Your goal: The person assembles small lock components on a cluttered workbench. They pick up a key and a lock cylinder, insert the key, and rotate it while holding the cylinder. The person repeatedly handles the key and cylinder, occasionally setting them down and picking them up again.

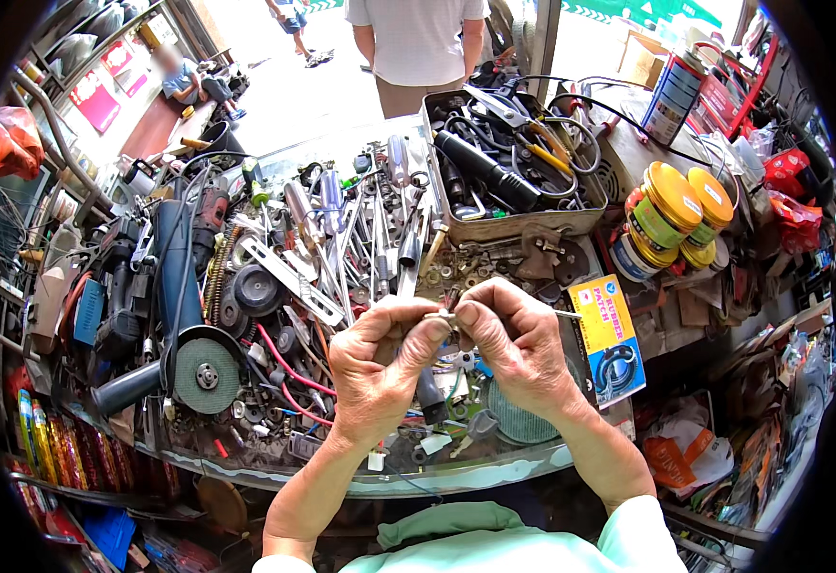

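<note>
Hands (pixel 377 368) (pixel 521 349) close together, a small metallic piece (pixel 446 315) (mostly hidden) pinched between them

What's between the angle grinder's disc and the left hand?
Red cables, over jumbled small hardware, lie between the angle grinder's green disc and the left hand, as seen in the head view.

Yellow-lidded tubs (pixel 661 222) stand right of a metal toolbox (pixel 523 226).
</note>
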`<action>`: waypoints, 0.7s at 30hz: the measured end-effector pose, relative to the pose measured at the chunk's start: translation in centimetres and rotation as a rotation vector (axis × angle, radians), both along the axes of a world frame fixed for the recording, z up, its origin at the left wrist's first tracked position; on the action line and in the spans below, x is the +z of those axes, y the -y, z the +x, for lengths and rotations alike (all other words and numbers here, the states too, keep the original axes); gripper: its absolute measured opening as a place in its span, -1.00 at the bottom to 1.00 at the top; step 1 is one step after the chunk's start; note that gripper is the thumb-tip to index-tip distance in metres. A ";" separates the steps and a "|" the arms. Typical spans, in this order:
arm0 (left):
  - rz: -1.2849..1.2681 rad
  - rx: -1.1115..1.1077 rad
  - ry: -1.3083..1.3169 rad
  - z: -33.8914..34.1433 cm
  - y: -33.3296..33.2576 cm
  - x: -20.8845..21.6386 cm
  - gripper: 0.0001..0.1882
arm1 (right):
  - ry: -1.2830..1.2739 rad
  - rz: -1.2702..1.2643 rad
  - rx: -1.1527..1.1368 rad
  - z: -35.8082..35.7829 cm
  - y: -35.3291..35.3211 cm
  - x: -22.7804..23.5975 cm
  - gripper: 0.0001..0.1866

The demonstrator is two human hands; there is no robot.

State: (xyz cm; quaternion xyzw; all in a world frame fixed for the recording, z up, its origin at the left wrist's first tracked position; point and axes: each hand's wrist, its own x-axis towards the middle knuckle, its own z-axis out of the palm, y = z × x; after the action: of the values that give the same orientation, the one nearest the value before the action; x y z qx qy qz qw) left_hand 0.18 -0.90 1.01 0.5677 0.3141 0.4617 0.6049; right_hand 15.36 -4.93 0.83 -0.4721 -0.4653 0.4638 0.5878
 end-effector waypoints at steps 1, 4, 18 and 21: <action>0.133 0.001 0.015 0.1 -0.3 -0.4 -0.86 | -0.021 -0.042 -0.001 0.1 0.1 0.3 -0.76; 0.181 -0.017 0.056 0.1 -0.6 -0.6 -0.74 | -0.019 -0.064 -0.036 0.1 0.2 0.6 -0.76; 0.067 -0.039 0.081 0.1 -0.3 -0.1 -0.64 | 0.140 0.034 -0.130 -0.2 0.2 0.7 -0.78; -0.104 -0.061 0.054 0.1 -0.3 -0.4 -0.78 | 0.268 0.122 -0.163 -0.4 0.2 -0.4 -0.79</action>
State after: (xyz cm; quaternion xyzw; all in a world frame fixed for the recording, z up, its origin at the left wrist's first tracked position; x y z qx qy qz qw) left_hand 0.25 -0.57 0.65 0.5321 0.3036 0.4412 0.6558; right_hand 14.94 -5.11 0.47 -0.5294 -0.5271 0.3183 0.5836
